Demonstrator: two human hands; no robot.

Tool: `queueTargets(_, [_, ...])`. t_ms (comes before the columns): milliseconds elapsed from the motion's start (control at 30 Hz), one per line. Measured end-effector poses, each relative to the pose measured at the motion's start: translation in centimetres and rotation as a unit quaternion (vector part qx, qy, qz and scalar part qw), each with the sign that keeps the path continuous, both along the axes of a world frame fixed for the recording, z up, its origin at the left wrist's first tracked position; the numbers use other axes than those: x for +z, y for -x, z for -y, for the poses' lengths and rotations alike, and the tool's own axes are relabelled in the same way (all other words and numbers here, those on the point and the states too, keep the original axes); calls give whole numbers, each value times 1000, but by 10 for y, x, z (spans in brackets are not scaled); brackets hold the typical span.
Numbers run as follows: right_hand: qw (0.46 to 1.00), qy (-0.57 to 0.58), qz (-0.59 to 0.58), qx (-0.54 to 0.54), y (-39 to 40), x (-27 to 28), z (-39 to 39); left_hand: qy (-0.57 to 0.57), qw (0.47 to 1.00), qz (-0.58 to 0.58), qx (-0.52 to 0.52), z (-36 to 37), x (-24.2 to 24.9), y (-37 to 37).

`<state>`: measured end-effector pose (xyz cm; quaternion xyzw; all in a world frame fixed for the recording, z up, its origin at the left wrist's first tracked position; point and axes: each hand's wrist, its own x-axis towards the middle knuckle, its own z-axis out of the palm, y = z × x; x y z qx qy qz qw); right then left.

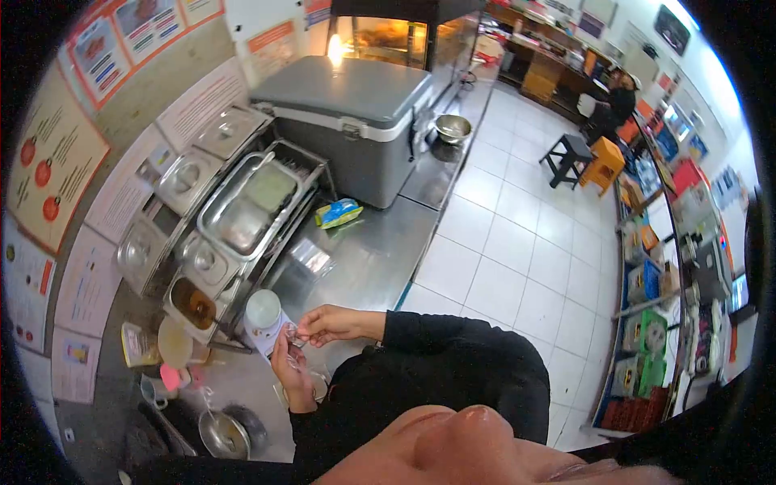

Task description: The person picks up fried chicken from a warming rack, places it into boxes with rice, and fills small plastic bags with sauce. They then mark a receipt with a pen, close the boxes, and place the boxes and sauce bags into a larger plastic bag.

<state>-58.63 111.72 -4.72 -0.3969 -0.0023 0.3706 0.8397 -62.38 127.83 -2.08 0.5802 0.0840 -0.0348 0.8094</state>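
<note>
at the steel counter [368, 255], just beside a white container [263, 309], a person's left hand [293, 373] and right hand [333, 323] meet, fingers of both grasping a small shiny item [297, 339], its details unclear; metal pans [242, 212] stand nearby

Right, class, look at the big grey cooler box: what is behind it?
A lit glass-fronted cabinet shows behind the cooler box, which covers whatever stands lower down there.

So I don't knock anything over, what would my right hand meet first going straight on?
Your right hand would first meet the small item at its fingertips, then your left hand. Beyond, probably the white container, though depth is unclear.
</note>
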Motion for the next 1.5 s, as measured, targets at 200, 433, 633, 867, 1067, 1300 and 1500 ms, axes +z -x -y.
queueTargets(200, [991,-54,-81,-93,14,6,54,268,949,-52,-156,29,-31,-28])
queueTargets(433, [881,321,268,-223,2,-8,97,-235,951,167,-114,91,-29,-47])
queueTargets(633, [715,434,478,-268,-18,15,145,-357,904,225,-68,132,2,-71])
queueTargets(867, [792,304,489,-205,-30,16,170,-273,881,370,-110,151,28,-99])
queueTargets(1067, [796,350,453,-196,-32,28,183,-442,778,442,-62,151,5,-106])
queueTargets(1300, [855,230,352,-303,-36,39,196,-115,985,115,-65,173,2,-103])
queueTargets(1500, [851,249,386,-254,-40,39,205,-136,978,143,-67,181,2,-94])
